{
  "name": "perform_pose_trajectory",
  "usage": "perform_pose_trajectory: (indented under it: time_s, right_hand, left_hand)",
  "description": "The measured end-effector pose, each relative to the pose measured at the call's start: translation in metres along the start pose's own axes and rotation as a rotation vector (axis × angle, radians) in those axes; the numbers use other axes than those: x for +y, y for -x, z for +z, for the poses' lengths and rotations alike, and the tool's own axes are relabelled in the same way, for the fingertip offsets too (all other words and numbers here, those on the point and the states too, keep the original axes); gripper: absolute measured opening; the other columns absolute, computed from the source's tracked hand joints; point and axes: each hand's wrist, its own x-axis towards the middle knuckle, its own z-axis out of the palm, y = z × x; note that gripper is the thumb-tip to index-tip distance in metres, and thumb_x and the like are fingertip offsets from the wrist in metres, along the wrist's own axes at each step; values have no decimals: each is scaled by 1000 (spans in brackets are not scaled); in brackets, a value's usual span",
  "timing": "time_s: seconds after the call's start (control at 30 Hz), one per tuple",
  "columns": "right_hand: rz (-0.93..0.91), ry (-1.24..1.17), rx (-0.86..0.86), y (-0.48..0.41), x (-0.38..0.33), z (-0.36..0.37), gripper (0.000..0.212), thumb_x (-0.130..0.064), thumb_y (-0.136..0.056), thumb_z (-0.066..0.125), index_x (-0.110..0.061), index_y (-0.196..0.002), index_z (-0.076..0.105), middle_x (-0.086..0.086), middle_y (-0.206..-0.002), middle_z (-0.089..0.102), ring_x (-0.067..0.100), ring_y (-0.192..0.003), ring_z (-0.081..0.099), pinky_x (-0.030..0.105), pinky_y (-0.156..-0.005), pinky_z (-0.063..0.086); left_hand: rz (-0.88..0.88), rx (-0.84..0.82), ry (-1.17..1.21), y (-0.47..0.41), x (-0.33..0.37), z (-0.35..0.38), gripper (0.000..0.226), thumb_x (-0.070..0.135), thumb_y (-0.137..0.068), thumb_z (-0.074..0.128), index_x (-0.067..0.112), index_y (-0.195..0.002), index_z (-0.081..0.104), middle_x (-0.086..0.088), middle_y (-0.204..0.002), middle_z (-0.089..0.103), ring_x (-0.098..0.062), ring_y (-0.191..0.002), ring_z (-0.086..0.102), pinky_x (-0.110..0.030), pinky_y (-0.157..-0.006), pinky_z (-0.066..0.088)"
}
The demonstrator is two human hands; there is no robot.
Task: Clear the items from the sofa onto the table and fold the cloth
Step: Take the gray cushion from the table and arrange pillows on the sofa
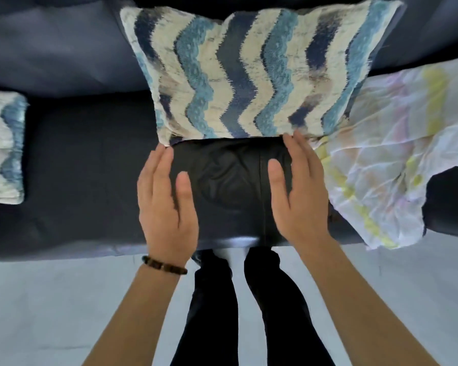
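A black leather-like cushion or bag point(228, 186) lies on the front part of the dark blue sofa point(85, 167). My left hand point(164, 202) presses against its left side and my right hand point(299, 191) against its right side. Both hands have straight fingers, with the thumbs lying on top of it. Directly behind it, a large pillow with blue and cream zigzag stripes point(249, 72) leans on the backrest. To the right, a crumpled white cloth with pale yellow and pink stripes point(386, 154) is spread over the seat and hangs past the front edge.
A second zigzag pillow point(3, 146) lies at the sofa's far left. Pale floor point(50, 299) runs in front of the sofa, where my dark-trousered legs point(270, 299) stand against the seat edge. No table is in view.
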Motion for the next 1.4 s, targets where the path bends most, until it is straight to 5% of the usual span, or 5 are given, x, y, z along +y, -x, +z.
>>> perform_pose_trajectory:
  time_s: [0.3, 0.43, 0.57, 1.07, 1.4]
  right_hand:
    - [-46, -216, -132, 94, -139, -91, 45, -41, -101, 43, -17, -139, 52, -7, -141, 52, 3, -134, 43, 17, -111, 33]
    - [-155, -279, -103, 78, -199, -94, 42, -40, -101, 44, -17, -135, 54, -7, -133, 55, 6, -125, 49, 34, -104, 45]
    - [-329, -278, -81, 66, -263, -73, 36, -33, -101, 48, -15, -131, 56, -5, -126, 57, 5, -118, 50, 18, -102, 40]
    - [-198, -14, -196, 130, -473, 217, 36, -36, -98, 53, -24, -132, 55, -16, -129, 52, 5, -120, 53, 39, -99, 51]
    - [-267, 136, -430, 79, -551, 404, 42, -43, -100, 48, -29, -139, 47, -18, -138, 43, 2, -123, 48, 21, -94, 45]
  left_hand:
    - [-244, 110, 35, 96, 88, -213, 43, 37, -98, 38, 17, -134, 52, 9, -131, 57, -8, -121, 53, -15, -100, 41]
    - [-227, 272, 4, 84, 84, -284, 44, 38, -98, 39, 15, -132, 53, 7, -128, 57, -11, -116, 56, -24, -98, 45]
    - [-193, 415, 16, 68, 57, -331, 41, 34, -99, 40, 14, -132, 54, 9, -126, 55, -7, -115, 54, -24, -98, 46]
    - [-398, 268, 161, -19, -298, -506, 45, 43, -96, 38, 19, -132, 53, 7, -128, 56, -16, -111, 58, -33, -94, 48]
    - [-330, 209, 96, -117, -480, -552, 45, 38, -97, 43, 11, -132, 52, 3, -129, 54, -17, -117, 55, -47, -94, 52]
